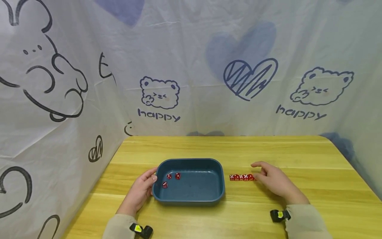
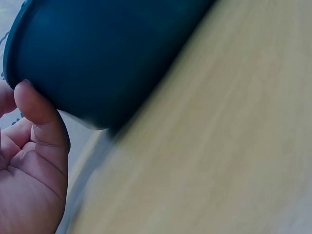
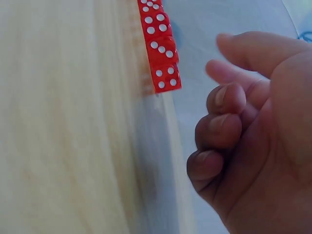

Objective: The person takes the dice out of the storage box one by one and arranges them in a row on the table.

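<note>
Three red dice (image 1: 177, 176) lie toward the left end of a dark blue rectangular tray (image 1: 195, 199) on the table. My left hand (image 1: 141, 188) holds the tray by its left end, and the left wrist view shows thumb and finger at its rim (image 2: 9, 78). To the right of the tray, several red dice with white pips (image 1: 240, 177) form a straight, close row. At the right end of that row is my right hand (image 1: 276, 181), its thumb and index finger apart. In the right wrist view it holds nothing, and its other fingers curl loosely beside the dice (image 3: 162, 51).
The tray and the row stand on a yellow wood-grain table (image 1: 191, 222). Behind and at the left hangs a white cloth (image 1: 194, 66) printed with hearts and bears. Both wrists wear a small black camera (image 1: 280, 215).
</note>
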`<state>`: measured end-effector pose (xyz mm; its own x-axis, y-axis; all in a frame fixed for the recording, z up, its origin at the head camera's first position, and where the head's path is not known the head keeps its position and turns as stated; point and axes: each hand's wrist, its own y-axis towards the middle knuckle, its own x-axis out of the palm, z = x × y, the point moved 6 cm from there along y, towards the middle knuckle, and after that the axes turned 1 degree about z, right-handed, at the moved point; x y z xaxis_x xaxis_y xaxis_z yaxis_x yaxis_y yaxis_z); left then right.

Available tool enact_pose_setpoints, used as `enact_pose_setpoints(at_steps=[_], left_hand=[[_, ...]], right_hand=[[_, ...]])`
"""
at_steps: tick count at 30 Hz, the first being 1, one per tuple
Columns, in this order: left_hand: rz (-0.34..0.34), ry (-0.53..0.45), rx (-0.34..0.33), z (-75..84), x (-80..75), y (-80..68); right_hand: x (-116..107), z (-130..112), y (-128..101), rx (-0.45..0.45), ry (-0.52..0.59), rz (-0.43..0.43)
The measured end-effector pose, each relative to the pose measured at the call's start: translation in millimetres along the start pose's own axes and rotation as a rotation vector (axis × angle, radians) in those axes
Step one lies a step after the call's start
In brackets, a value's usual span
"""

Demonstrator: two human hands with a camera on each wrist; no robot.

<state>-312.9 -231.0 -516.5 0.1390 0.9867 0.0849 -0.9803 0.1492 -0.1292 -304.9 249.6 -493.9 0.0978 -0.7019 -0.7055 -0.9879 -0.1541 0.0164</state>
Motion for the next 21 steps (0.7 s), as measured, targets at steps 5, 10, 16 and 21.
enact_pose_setpoints(at_steps=[5,10,16,21], left_hand=[[-0.007,0.003,0.002,-0.1,0.0,0.0],[-0.003,0.013,0.012,-1.0,0.4,0.4],[0.018,0.014,0.000,-2.7,-0.6,1.0],[0.016,0.013,-0.006,-2.3,-1.2,0.9]], right_hand=[[1.1,-14.2,-1.8,-0.027,0.015,-0.001],[2.3,-28.7,-3.8,-0.064,0.020,0.001],[8.3,-53.0,-4.8,-0.102,0.028,-0.025],[19.3,-80.8,-4.9,-0.144,0.042,-0.052]])
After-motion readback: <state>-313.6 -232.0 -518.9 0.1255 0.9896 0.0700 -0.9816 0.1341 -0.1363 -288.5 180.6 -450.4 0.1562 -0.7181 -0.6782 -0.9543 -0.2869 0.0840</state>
